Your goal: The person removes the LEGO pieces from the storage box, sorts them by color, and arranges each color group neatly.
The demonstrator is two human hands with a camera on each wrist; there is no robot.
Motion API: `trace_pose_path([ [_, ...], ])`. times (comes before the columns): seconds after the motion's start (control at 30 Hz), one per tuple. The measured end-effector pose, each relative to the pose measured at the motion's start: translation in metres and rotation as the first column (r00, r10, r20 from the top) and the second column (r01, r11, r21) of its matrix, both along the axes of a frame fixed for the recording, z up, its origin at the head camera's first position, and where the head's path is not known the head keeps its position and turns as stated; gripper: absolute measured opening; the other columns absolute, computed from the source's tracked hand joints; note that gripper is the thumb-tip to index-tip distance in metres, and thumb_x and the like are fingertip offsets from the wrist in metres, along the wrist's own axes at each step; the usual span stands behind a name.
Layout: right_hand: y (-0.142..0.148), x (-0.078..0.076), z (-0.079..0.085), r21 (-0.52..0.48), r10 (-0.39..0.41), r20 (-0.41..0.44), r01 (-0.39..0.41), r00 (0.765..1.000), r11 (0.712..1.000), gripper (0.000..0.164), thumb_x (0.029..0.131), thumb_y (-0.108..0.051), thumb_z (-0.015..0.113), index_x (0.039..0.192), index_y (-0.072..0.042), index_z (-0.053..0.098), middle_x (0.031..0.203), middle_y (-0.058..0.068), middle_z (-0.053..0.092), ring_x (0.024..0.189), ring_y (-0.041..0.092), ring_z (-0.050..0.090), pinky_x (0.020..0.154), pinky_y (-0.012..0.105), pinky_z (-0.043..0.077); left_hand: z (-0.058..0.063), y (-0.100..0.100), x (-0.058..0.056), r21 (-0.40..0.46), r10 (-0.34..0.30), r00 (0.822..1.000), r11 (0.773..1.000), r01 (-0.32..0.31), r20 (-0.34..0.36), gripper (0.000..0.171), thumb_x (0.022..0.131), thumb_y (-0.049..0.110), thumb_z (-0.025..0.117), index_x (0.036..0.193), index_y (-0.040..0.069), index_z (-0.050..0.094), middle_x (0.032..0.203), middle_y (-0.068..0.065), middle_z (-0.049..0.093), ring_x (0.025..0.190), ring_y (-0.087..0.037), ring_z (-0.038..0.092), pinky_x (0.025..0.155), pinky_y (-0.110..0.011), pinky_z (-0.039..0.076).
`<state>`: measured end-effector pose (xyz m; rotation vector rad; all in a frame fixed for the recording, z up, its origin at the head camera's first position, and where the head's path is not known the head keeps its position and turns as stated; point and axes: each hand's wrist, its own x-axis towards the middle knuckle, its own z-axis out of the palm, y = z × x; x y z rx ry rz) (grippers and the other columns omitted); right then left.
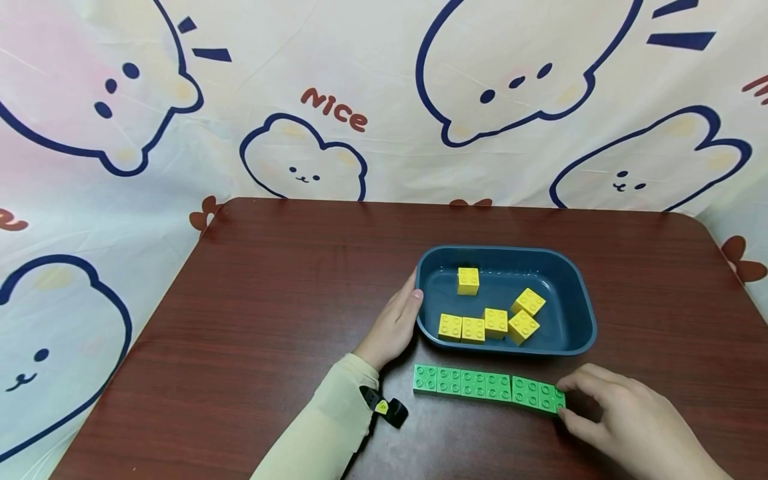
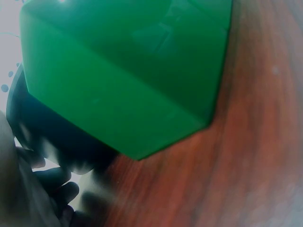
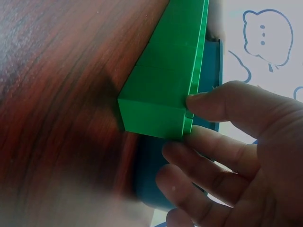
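Note:
On the table lies a row of several green toy building blocks [image 1: 474, 384], studs up, bent slightly where the two rightmost blocks begin. My right hand [image 1: 630, 417] pinches the right end block between thumb and fingers; the right wrist view shows the thumb at the edge of that green block [image 3: 154, 116]. Behind the row stands a dark blue rectangular tray [image 1: 576, 300] holding several yellow building blocks [image 1: 468, 281]. My left hand [image 1: 390, 327] holds the tray's left wall, its thumb near the rim and its other fingers partly hidden. Close up, green blocks [image 2: 118, 80] fill much of the left wrist view.
The brown wooden table [image 1: 270, 300] reaches back to a pale cloth [image 1: 384, 67] printed with cartoon bears. A black strap [image 1: 393, 412] hangs at my left wrist, close to the left end of the green row.

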<state>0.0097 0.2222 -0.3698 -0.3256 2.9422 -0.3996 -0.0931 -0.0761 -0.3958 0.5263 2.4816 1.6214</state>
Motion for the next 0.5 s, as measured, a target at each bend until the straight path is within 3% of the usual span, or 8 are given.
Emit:
trace_pose_path([
  [0.1, 0.0, -0.001, 0.0, 0.002, 0.004, 0.002, -0.004, 1.0, 1.0, 0.029, 0.066, -0.034, 0.08, 0.091, -0.032, 0.065, 0.088, -0.016, 0.06, 0.069, 0.003, 0.049, 0.059, 0.03, 0.045, 0.012, 0.001, 0.005, 0.0, 0.0, 1.0, 1.0, 0.0, 0.005, 0.047, 0.104, 0.015, 0.026, 0.149, 0.005, 0.016, 0.153, -0.009, 0.017, 0.139, -0.023, 0.016, 0.111, -0.042, 0.016],
  [0.23, -0.001, -0.003, 0.001, 0.002, 0.006, 0.008, -0.006, 1.0, 1.0, 0.029, 0.067, -0.034, 0.08, 0.091, -0.031, 0.065, 0.089, -0.015, 0.06, 0.07, 0.004, 0.05, 0.06, 0.03, 0.046, 0.011, 0.001, 0.005, -0.004, -0.004, 1.0, 1.0, 0.004, 0.008, 0.048, 0.104, 0.019, 0.025, 0.149, 0.005, 0.015, 0.154, -0.008, 0.016, 0.14, -0.024, 0.016, 0.111, -0.041, 0.017],
  [0.5, -0.002, -0.007, 0.002, -0.007, 0.018, 0.025, -0.018, 1.0, 1.0, 0.029, 0.068, -0.035, 0.079, 0.093, -0.031, 0.065, 0.091, -0.014, 0.062, 0.075, 0.005, 0.054, 0.065, 0.036, 0.051, -0.026, -0.002, -0.009, -0.011, 0.007, 1.0, 1.0, -0.007, -0.017, 0.047, 0.104, 0.025, 0.025, 0.15, 0.021, 0.013, 0.153, 0.007, 0.013, 0.139, -0.014, 0.014, 0.112, -0.039, 0.016],
])
